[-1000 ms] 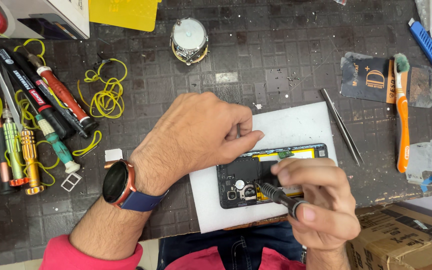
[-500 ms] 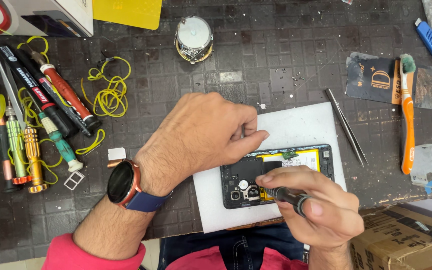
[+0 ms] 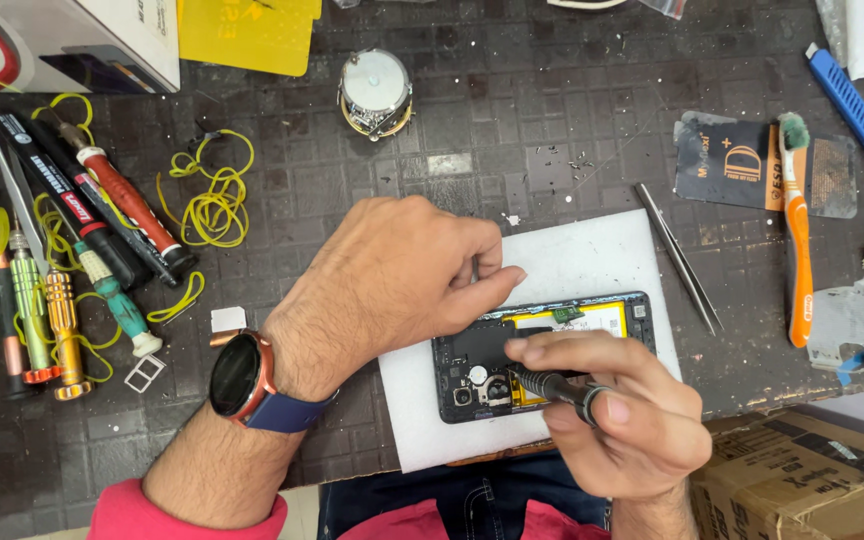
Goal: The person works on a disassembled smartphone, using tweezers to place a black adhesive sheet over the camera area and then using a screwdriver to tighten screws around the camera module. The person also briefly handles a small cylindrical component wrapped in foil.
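An opened smartphone (image 3: 472, 365) with its back off lies on a white pad (image 3: 592, 255) near the table's front edge; a yellow battery (image 3: 602, 320) shows inside it. My left hand (image 3: 392, 280), with a watch on the wrist, presses down on the phone's left upper part, fingers curled over its edge. My right hand (image 3: 622, 410) grips a small dark screwdriver (image 3: 552, 385), whose tip points left into the phone's lower left area near the camera parts.
Several screwdrivers (image 3: 52, 300) and yellow rubber bands (image 3: 212, 205) lie at the left. Metal tweezers (image 3: 677, 258) rest right of the pad, with an orange toothbrush (image 3: 799, 240) and a blue tool (image 3: 857, 110) beyond. A round metal part (image 3: 375, 92) sits at the back. A cardboard box (image 3: 802, 480) stands front right.
My right hand has shifted the screwdriver slightly on the phone; my left hand keeps pressing the phone in the same spot. The camera view has drifted a little.
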